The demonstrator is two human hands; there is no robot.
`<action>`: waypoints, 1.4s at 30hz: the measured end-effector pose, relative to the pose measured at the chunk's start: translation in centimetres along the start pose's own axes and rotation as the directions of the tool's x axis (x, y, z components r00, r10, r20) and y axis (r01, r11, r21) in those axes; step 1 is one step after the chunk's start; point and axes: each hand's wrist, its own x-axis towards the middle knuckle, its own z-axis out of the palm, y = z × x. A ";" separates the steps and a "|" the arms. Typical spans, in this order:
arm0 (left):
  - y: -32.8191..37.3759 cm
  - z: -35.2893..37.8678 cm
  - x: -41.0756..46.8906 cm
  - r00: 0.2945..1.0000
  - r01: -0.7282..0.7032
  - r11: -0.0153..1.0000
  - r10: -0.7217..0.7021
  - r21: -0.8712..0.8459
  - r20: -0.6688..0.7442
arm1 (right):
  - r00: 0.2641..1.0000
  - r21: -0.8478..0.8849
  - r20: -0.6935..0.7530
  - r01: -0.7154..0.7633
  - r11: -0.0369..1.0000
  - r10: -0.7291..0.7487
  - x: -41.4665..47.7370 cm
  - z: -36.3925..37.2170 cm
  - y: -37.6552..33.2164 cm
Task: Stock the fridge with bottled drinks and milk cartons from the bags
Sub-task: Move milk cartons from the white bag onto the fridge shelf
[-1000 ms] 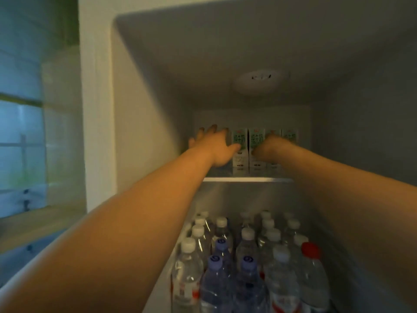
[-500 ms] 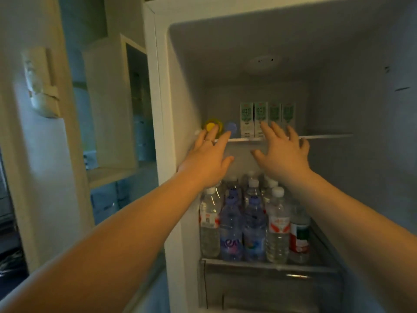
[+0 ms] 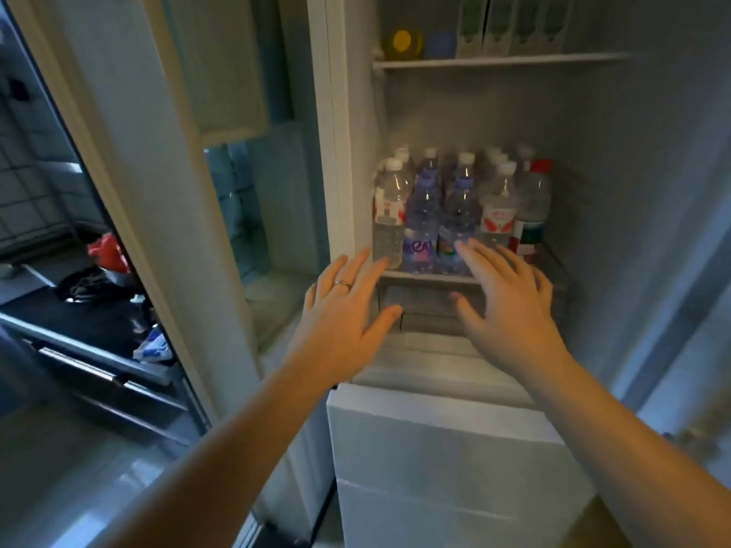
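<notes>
I have both hands up in front of the open white fridge, which fills the middle and right of the frame, and neither hand holds anything. My left hand is at centre frame with its fingers straight and spread, its back towards me, and a thin silver ring on one finger. It sits at the left front edge of the fridge, just below the front lip of the middle glass shelf. My right hand is just right of centre, flat and relaxed. Its fingertips overlap the lower labels of the front bottles, but I cannot tell whether they touch.

The drinks stand upright and tightly packed on that middle shelf. At the left and centre right are clear plastic water bottles with white caps, between them are blue-tinted bottles with purple labels, and at the right end is one clear bottle with a red cap.

At the top of the frame, a row of white milk cartons with green print stands on the upper white shelf, and they are blurred. Left of them on the same shelf are a yellow round object and a bluish one, both too blurred to identify.

Below my hands is the closed white lower compartment. At the middle left, beyond the door, a red crumpled bag lies on a dark surface.
</notes>
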 end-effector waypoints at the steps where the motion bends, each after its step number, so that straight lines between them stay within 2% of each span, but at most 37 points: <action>1: 0.0 0.7 -1.7 0.999 0.038 0.998 -0.037 -0.043 0.028 | 0.999 0.010 0.035 0.003 1.000 -0.003 -1.7 0.7 0.2; 5: 0.6 4.2 -8.8 0.979 0.175 0.967 -0.151 -0.183 0.134 | 0.992 0.092 0.129 -0.015 0.996 0.003 -8.8 2.8 1.2; 13: 5.0 11.6 -24.2 0.914 0.342 0.913 -0.267 -0.223 0.306 | 0.951 0.218 0.308 -0.105 0.970 0.034 -24.4 4.0 5.5; 19: 12.4 14.9 -34.5 0.840 0.460 0.874 -0.370 -0.158 0.398 | 0.877 0.195 0.476 -0.171 0.966 0.059 -36.4 0.2 8.7; 23: 19.0 16.2 -40.3 0.802 0.487 0.867 -0.395 -0.107 0.449 | 0.845 0.194 0.532 -0.186 0.963 0.056 -44.1 -3.0 11.1; 29: 28.7 18.0 -47.4 0.720 0.450 0.893 -0.347 -0.024 0.601 | 0.830 0.158 0.539 -0.265 0.951 0.141 -54.2 -8.6 15.5; 32: 33.0 19.2 -49.1 0.703 0.394 0.919 -0.288 -0.019 0.651 | 0.823 0.131 0.530 -0.319 0.939 0.205 -58.8 -11.3 18.1; 38: 40.7 22.7 -50.5 0.678 0.215 0.976 -0.118 -0.042 0.726 | 0.787 0.057 0.495 -0.452 0.890 0.368 -66.3 -16.3 22.8; 42: 45.4 25.6 -50.2 0.621 0.082 0.992 0.022 -0.093 0.784 | 0.739 0.019 0.452 -0.568 0.823 0.500 -69.9 -19.1 26.0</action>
